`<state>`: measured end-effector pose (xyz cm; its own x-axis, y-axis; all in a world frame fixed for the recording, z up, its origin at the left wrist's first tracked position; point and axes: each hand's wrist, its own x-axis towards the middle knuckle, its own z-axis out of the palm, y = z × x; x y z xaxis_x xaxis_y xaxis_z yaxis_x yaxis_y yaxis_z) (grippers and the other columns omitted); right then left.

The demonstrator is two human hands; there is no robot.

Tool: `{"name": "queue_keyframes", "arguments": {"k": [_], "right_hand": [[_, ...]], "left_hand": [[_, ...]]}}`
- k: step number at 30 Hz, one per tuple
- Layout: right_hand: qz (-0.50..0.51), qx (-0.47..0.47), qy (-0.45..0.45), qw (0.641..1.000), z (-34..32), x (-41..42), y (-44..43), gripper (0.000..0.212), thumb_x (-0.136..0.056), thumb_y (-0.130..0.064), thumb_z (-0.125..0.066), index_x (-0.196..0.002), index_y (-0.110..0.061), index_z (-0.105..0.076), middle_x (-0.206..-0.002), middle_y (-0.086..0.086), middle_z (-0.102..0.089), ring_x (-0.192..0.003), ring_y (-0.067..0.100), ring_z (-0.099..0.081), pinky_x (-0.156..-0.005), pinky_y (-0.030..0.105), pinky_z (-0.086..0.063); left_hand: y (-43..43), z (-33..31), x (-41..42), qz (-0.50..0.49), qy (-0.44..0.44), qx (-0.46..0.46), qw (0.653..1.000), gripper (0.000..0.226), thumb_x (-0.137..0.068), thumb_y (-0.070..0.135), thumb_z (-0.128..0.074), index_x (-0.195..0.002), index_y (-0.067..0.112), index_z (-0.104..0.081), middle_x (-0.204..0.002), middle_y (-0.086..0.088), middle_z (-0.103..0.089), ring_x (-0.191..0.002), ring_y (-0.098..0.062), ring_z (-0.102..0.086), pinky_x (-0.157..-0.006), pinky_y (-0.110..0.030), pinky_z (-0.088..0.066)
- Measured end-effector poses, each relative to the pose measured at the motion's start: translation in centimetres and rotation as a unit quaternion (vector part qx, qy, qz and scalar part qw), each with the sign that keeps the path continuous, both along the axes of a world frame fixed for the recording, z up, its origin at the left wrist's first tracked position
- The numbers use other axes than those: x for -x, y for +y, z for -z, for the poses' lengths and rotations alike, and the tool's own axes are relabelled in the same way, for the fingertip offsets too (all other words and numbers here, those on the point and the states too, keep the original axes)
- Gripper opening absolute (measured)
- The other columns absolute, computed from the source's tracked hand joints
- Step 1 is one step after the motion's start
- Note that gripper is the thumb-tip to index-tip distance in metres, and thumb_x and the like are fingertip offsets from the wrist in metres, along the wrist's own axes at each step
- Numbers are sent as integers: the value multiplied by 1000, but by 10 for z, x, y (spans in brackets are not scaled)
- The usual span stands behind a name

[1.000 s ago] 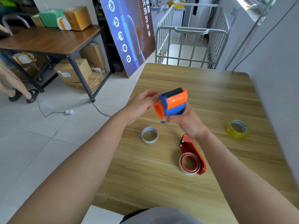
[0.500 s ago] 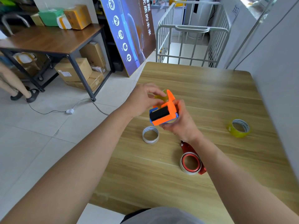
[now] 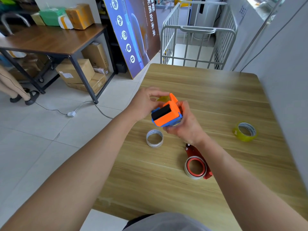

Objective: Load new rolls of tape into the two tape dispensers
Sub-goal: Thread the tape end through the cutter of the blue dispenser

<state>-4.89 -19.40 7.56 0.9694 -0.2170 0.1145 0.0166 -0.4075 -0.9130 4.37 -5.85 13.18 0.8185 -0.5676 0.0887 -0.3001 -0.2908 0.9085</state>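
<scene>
Both hands hold an orange-and-blue tape dispenser above the wooden table. My right hand grips it from the right and below. My left hand is at its far left side, fingers curled over a yellowish tape roll that peeks out behind the dispenser. A red tape dispenser lies flat on the table near me with a pale roll around its hub. An empty white core ring stands to its left. A yellow tape roll lies at the right.
A grey wall borders the table's right side. Beyond the far edge stand a metal cage trolley and a blue poster board. A dark table with cardboard boxes stands at the left over a tiled floor.
The orange-and-blue dispenser has been turned over in my hands and lowered, so its black toothed edge now faces me. My left hand has closed in on the yellowish roll behind it.
</scene>
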Motion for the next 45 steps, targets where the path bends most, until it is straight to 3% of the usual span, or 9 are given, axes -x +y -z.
{"name": "queue_keyframes", "arguments": {"k": [5,11,16,19,23,26,30,37,45], "right_hand": [[-6,-10,4,1000,0,2,1,61,-63,-4,-80,-101,-21,-36,-95,3,-57,-83,19,-57,-74,37,-50],[-6,-9,-1,1000,-2,2,3,61,-60,-10,-80,-99,-27,-36,-100,12,-60,-87,29,-60,-77,45,-51],[-16,-4,3,1000,-3,3,3,59,-58,-13,-79,-91,-35,-35,-97,9,-61,-83,27,-59,-73,43,-51],[-21,-8,22,1000,-1,6,1,57,-61,-7,-80,-97,-24,-38,-85,-3,-55,-74,17,-53,-68,38,-48],[-13,-15,50,999,0,7,-3,56,-64,-5,-79,-99,-18,-37,-78,-6,-50,-68,14,-48,-62,33,-43],[-10,1,69,998,-2,8,-4,57,-65,-6,-80,-101,-16,-38,-78,-7,-49,-66,11,-47,-59,27,-42],[-11,17,88,996,-1,9,-6,57,-65,-7,-79,-105,-14,-38,-79,-6,-50,-68,14,-49,-60,29,-43],[-15,37,152,988,9,11,-10,59,-66,-14,-81,-111,-11,-42,-80,-3,-51,-71,18,-50,-64,34,-44],[-30,-1,210,977,13,8,-18,62,-47,-28,-82,-98,-13,-49,-77,0,-54,-68,17,-55,-69,45,-54]], "left_hand": [[-1,2,1,6,-49,21,999,33,-72,-12,-66,-102,2,-68,-93,-1,-60,-92,-19,-59,-93,-32,-49],[-2,4,-1,-7,-65,48,997,20,-72,-9,-68,-90,-1,-72,-83,4,-62,-73,3,-61,-76,-16,-51],[-3,0,-2,2,-87,4,996,6,-75,-3,-68,-78,0,-71,-75,6,-59,-72,-10,-59,-78,-29,-54],[-3,-1,-2,14,-106,-69,992,9,-80,2,-63,-74,9,-65,-75,9,-56,-75,-15,-56,-81,-34,-51],[-3,-2,1,31,-107,-131,985,11,-89,8,-53,-80,13,-55,-75,10,-54,-77,-16,-53,-78,-32,-46],[-2,-2,2,36,-70,-106,991,8,-87,5,-55,-84,12,-56,-75,3,-58,-76,-17,-56,-76,-33,-49],[-1,-1,3,61,-25,-107,992,25,-81,-9,-57,-94,12,-53,-73,3,-60,-68,-12,-56,-64,-19,-49],[-1,-21,-8,64,-10,-105,992,28,-80,-6,-59,-97,12,-48,-72,-4,-57,-65,-24,-57,-74,-42,-55],[-1,-21,-4,65,-4,-92,994,27,-81,-7,-57,-98,11,-48,-74,-6,-55,-61,-21,-54,-68,-37,-56]]}}
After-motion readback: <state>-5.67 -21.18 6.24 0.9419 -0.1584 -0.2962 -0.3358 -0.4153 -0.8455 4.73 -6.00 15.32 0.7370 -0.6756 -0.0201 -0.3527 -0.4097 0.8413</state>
